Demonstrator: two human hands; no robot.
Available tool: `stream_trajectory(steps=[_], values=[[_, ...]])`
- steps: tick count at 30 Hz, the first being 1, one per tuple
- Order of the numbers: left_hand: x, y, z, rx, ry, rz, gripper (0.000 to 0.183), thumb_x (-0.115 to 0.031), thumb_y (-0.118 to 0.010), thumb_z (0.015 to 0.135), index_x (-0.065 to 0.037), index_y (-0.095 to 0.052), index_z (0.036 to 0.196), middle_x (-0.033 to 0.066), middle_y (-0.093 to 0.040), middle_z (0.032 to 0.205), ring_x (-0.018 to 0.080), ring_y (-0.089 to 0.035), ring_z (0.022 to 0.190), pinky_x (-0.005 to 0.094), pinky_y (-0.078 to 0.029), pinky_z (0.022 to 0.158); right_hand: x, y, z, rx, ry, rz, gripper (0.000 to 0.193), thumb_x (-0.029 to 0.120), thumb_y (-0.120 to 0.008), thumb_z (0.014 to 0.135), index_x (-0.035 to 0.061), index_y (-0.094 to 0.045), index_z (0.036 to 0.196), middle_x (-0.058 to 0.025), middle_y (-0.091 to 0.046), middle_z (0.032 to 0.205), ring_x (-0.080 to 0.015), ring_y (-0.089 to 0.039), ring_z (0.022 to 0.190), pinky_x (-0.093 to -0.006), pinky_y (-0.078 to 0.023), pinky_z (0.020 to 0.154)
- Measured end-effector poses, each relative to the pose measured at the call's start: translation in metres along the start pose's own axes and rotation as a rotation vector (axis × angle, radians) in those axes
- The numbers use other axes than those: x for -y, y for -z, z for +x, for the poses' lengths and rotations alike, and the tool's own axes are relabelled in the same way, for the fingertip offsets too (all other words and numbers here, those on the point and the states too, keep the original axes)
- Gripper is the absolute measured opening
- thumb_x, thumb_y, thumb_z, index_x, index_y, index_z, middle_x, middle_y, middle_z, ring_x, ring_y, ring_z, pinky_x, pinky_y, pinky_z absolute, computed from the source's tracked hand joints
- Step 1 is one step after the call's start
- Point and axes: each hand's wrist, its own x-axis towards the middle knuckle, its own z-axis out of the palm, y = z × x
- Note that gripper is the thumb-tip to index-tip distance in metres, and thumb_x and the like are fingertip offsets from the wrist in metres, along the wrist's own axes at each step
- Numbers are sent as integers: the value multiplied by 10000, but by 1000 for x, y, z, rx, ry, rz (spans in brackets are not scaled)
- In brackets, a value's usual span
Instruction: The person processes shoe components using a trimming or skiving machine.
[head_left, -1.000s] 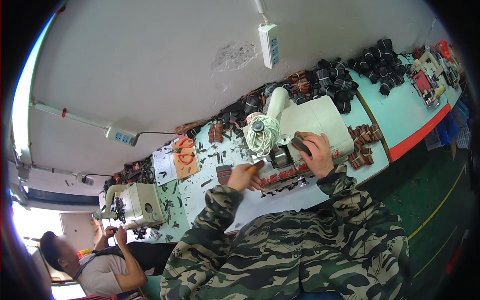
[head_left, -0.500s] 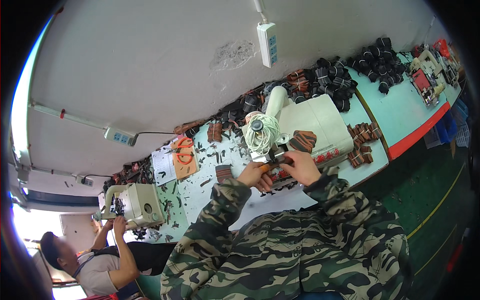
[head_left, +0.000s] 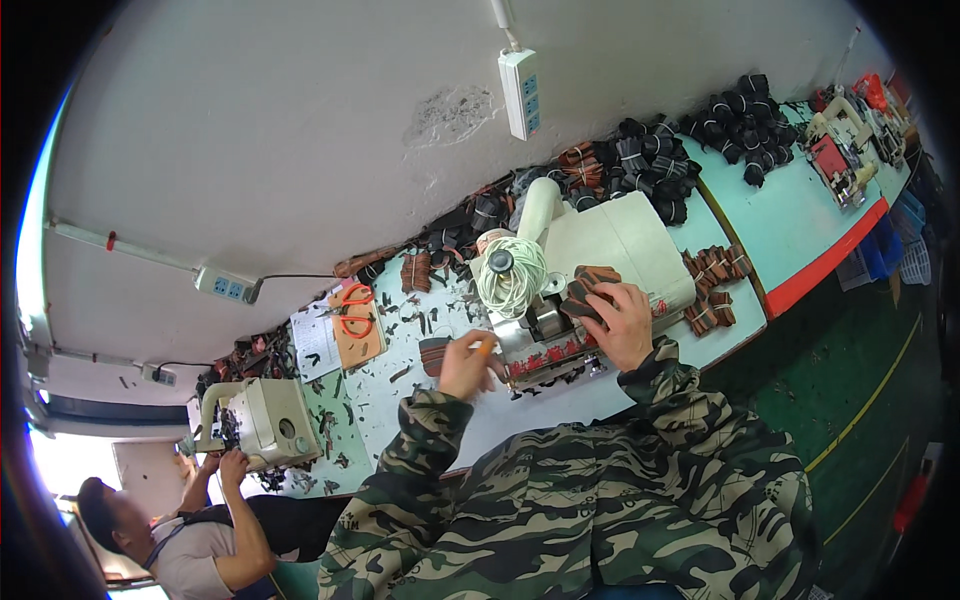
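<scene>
My right hand [head_left: 624,326] is over the top of a cream-coloured machine [head_left: 640,235], its fingers closed on a small stack of brown and black strips [head_left: 578,297]. My left hand [head_left: 464,368] is off the machine's near left end, fingers apart, with an orange band [head_left: 487,346] around one finger. Nothing shows in its grasp. Just left of it a striped brown and grey stack [head_left: 433,355] lies on the table. A coil of pale cord [head_left: 512,278] hangs on a knob on the machine, above the metal feed part [head_left: 545,322].
Orange-handled scissors [head_left: 357,310] lie on a tan board [head_left: 360,345] at left, among dark scraps. Tied black bundles [head_left: 655,165] line the wall; brown bundles [head_left: 715,270] are right of the machine. At far left a co-worker [head_left: 205,545] works at another machine [head_left: 268,425].
My hands were together at the machine's feed part. The left has moved left and away from it; the right has moved up onto the stack of strips. The whole view has shifted slightly.
</scene>
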Motion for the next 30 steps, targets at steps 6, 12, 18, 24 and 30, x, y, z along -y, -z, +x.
stream_trajectory(steps=[6,12,18,24,30], values=[[84,73,20,-323,-143,412,284,-155,-537,805,-19,-517,1053,133,-614,697,207,-560,485,286,-454,444,-11,-10,12,-18,80,8,314,89,-702,558,68,-604,856,-61,-537,1013,-261,-477,976,-381,-354,844],[104,97,25,-400,-140,927,578,-201,-682,651,-47,-448,1157,172,-470,1178,301,-437,1105,375,-391,894,-55,-6,28,-101,42,-43,272,63,-663,604,86,-618,871,-57,-551,1029,-251,-503,949,-379,-376,820],[93,97,34,-210,-150,1233,749,-215,-738,578,-67,-373,1216,147,-389,1252,317,-371,1160,385,-364,928,-59,1,28,-141,-3,-134,312,66,-667,636,61,-595,939,-74,-546,1034,-260,-489,980,-371,-368,836],[103,101,30,-246,-236,1218,780,-208,-734,578,-66,-353,1245,155,-376,1266,325,-384,1148,390,-362,932,-43,15,16,-142,-102,-48,314,63,-667,667,33,-577,967,-99,-548,1025,-274,-500,967,-354,-389,824],[127,92,11,-517,-378,1040,569,-116,-689,622,-65,-456,1139,119,-463,1174,291,-460,1057,365,-407,852,-4,11,-36,289,-350,338,218,81,-635,728,-13,-574,915,-69,-601,725,-144,-565,630,-257,-446,587]])
